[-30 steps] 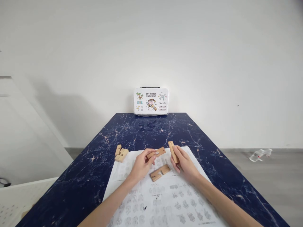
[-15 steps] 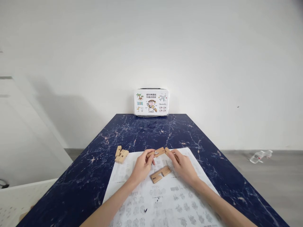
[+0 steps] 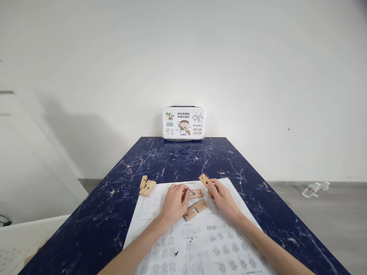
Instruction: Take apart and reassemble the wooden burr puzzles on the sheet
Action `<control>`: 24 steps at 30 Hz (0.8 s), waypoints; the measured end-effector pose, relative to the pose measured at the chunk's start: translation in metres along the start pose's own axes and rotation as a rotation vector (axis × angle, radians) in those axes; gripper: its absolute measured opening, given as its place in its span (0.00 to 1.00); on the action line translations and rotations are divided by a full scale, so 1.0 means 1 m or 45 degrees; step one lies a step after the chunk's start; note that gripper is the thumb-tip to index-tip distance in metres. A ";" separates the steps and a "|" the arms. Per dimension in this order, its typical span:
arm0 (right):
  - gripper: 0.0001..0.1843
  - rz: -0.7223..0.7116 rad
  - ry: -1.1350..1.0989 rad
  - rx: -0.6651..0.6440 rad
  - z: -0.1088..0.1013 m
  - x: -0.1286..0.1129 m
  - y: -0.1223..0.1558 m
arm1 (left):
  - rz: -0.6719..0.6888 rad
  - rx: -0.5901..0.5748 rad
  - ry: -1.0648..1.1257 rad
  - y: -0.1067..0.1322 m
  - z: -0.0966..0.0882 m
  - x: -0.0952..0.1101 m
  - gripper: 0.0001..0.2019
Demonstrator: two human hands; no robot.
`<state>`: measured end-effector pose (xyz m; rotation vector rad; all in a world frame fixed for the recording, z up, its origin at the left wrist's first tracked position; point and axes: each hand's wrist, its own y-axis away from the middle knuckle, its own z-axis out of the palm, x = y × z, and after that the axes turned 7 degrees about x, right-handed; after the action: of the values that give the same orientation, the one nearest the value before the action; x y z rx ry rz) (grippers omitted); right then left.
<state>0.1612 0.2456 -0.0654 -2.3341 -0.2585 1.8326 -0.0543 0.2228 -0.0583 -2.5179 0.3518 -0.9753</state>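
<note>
My left hand (image 3: pixel 175 202) is closed, with curled fingers on the left end of a notched wooden puzzle piece (image 3: pixel 196 193) low over the printed sheet; the fingers partly hide it. My right hand (image 3: pixel 223 199) pinches another wooden puzzle piece (image 3: pixel 203 179), which is marked "2" and points up to the left. Between the hands, nearer to me, lies a third notched wooden piece (image 3: pixel 189 214) with a dark mark on its left end. Under them is the white printed sheet (image 3: pixel 197 244), covered in small grey diagrams.
Several interlocked wooden blocks (image 3: pixel 147 186) sit at the sheet's upper left corner. A white cartoon-printed case (image 3: pixel 183 123) stands at the far end of the dark blue marbled table (image 3: pixel 183 160), against the wall. A clear plastic bottle (image 3: pixel 311 190) lies on the floor to the right.
My hands have moved apart. The left has brought its piece down toward the sheet, beside the lying piece. The piece in my right hand has turned so its "2" shows.
</note>
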 end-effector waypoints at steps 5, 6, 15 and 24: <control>0.27 0.005 0.023 -0.045 -0.002 0.000 -0.002 | 0.289 0.112 -0.281 0.003 -0.004 0.009 0.11; 0.27 0.006 0.022 -0.050 -0.002 0.000 -0.002 | 0.334 0.097 -0.308 0.004 -0.005 0.011 0.13; 0.27 0.041 -0.056 -0.031 -0.002 -0.002 -0.002 | 0.398 -0.218 -0.273 0.004 -0.014 0.026 0.21; 0.28 0.049 -0.127 -0.042 -0.002 0.004 -0.003 | 0.130 -0.381 -0.016 0.011 -0.013 0.031 0.17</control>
<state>0.1642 0.2495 -0.0677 -2.2879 -0.2607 1.9804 -0.0415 0.1976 -0.0368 -2.7369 0.6598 -0.9248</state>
